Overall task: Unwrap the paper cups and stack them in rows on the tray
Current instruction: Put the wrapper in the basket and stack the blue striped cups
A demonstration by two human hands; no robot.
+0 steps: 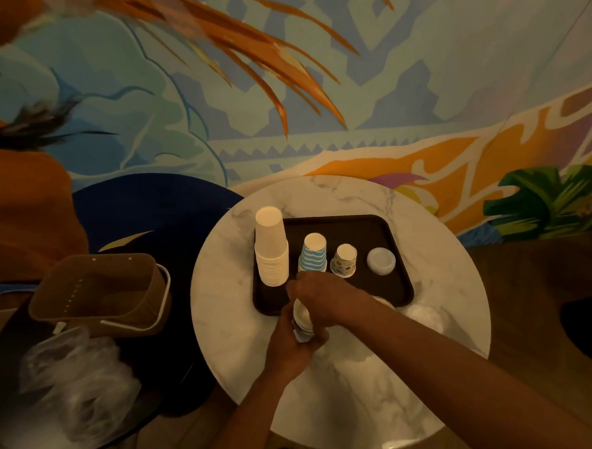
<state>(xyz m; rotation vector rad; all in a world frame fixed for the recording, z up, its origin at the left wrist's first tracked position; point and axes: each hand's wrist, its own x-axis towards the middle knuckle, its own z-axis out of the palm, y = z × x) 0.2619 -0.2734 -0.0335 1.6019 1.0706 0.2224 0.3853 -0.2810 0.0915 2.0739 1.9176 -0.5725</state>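
Note:
A dark tray (pixel 356 226) lies on a round marble table (pixel 245 330). On the tray, left to right, stand a tall stack of plain white cups (pixel 272 248), a blue-striped cup stack (pixel 312 254), a small patterned cup stack (pixel 344 260) and a pile of white lids (pixel 381 261), all upside down. My left hand (pixel 290 348) grips the lower end of another stack of cups (pixel 302 318) at the tray's near edge. My right hand (pixel 320 297) closes over the top of that same stack.
A brown basket (pixel 99 293) with a white handle sits on a second table to the left, with crumpled clear plastic wrap (pixel 76 383) in front of it. More clear wrap (pixel 426 317) lies on the marble table beside my right forearm. A painted wall stands behind.

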